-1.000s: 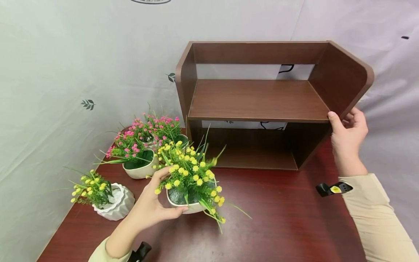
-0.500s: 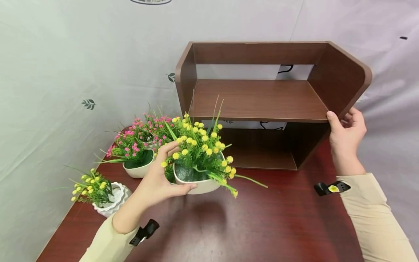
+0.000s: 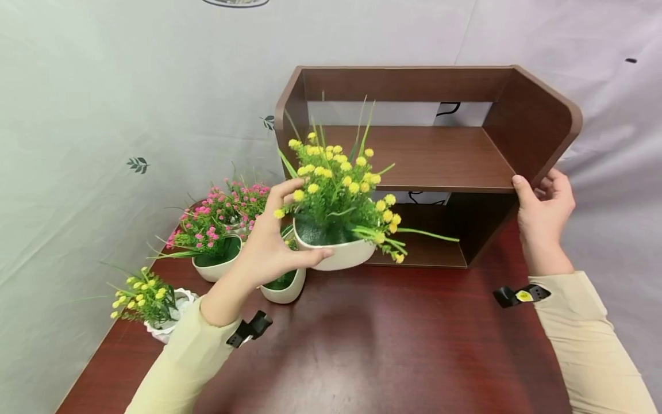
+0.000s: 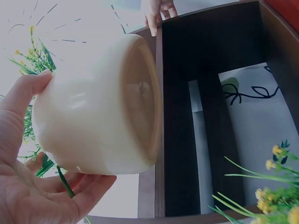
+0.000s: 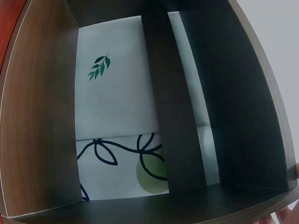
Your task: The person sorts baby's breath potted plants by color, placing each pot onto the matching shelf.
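Note:
My left hand (image 3: 274,244) grips a cream oval pot (image 3: 343,256) of artificial yellow flowers (image 3: 341,178), raised above the table in front of the shelf's left part. The thumb lies along the pot's near side and the fingers go round behind it. In the left wrist view the smooth pot (image 4: 88,107) shows its side and recessed base. My right hand (image 3: 547,221) holds the right side of the brown two-tier shelf (image 3: 414,155), thumb on the front edge of the upper board and fingers behind the side panel. Only a bit of that hand (image 5: 292,215) shows in the right wrist view.
Pink-flowered pots (image 3: 217,267) stand at the left of the shelf. Another cream pot (image 3: 284,290) sits partly behind my left hand, and a white fluted pot with yellow flowers (image 3: 147,299) is at the table's left edge. A printed curtain (image 3: 129,86) hangs behind.
My left hand has lifted the yellow-flowered pot up, forward and to the right, from low over the table to before the upper board. The right hand keeps its hold on the shelf.

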Motion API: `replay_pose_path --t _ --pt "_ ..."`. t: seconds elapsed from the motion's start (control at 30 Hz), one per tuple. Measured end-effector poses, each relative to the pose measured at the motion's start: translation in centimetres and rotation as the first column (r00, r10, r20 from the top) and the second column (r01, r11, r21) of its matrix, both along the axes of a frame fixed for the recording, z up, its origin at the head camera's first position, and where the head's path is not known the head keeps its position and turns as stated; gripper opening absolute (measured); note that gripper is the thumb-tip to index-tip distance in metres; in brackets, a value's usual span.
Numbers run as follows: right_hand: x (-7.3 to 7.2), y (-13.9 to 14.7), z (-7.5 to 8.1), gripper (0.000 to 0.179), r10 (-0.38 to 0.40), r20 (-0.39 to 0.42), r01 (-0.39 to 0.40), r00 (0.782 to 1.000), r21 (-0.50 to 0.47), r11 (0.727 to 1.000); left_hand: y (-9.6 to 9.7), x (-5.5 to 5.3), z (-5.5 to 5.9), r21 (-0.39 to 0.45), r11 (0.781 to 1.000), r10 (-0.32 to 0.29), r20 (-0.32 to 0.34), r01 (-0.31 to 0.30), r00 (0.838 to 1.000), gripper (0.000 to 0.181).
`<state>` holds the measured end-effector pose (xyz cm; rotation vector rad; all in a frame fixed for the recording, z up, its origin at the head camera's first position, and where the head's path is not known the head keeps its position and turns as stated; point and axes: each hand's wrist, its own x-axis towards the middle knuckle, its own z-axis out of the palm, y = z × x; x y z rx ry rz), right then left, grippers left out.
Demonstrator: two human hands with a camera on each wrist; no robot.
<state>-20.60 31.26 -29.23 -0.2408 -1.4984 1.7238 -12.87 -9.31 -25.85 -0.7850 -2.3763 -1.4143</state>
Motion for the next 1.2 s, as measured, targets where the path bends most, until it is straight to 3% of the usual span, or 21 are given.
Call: replay_pose_path --t 0.1,0.17,0.33,0.4,0.57,0.87,1.2 --pt "0.1 0.0 0.1 0.03 0.004 0.007 -0.004 1.0 -0.002 1.0 0.6 -1.1 0.5 0.016 1.0 -0.007 -0.018 0.007 1.0 0.094" --pt "0.1 0.0 0.2 0.03 0.007 0.012 -0.006 1.0 -0.003 1.0 1.1 -1.9 0.8 0.074 0.996 -0.055 -0.021 0.056 0.998 0.093" --pt "-0.1 0.2 0.3 0.029 0.003 0.022 -0.003 1.0 -0.003 1.0 2.0 -3.9 1.4 0.157 0.982 -0.098 -0.053 0.105 0.994 0.089" --pt "-0.1 0.2 0.3 0.029 0.006 0.024 -0.006 1.0 -0.009 1.0 2.2 -4.4 1.6 0.139 0.988 -0.057 -0.052 0.064 0.997 0.087" --pt "-0.2 0.1 0.3 0.031 0.017 0.022 -0.016 1.0 -0.032 0.999 2.8 -5.7 2.1 0.141 0.99 -0.021 0.023 0.017 1.0 0.089" --pt "0.2 0.1 0.3 0.03 -0.014 0.056 0.016 0.998 -0.03 0.999 4.1 -8.6 2.9 0.192 0.98 -0.055 0.048 0.045 0.997 0.091" --pt "0.6 0.1 0.1 0.031 -0.016 0.061 0.017 0.998 -0.029 0.999 5.3 -10.1 3.0 0.166 0.985 -0.062 0.049 0.053 0.997 0.094"
